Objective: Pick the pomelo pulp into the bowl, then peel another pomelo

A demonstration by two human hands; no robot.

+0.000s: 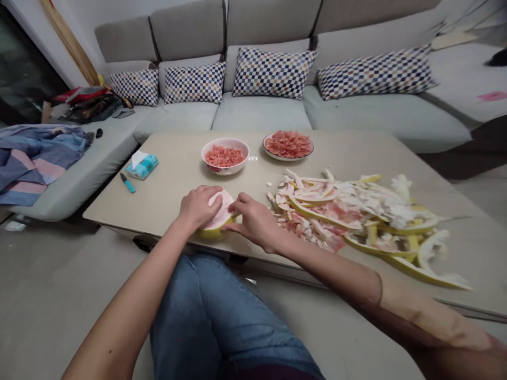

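A partly peeled pomelo [224, 207] rests at the near edge of the table, pale pink-white pith on top and yellow-green rind below. Over its upper left side my left hand [200, 207] is curved, fingers wrapped on the pith. My right hand [253, 220] pinches the rind at the fruit's right side, thumb low and fingers bent above. Just right of that hand lies a heap of pomelo peel [356, 211], with yellow strips, white pith and pink membranes. The underside of the fruit is hidden.
Beyond the hands stand a bowl [225, 170] and a plate [277, 157], both holding pink pomelo flesh. On the left of the table [174, 158] are a tissue pack [143, 167] and a small knife with a turquoise handle [128, 183]. A grey sofa [261, 113] runs behind.
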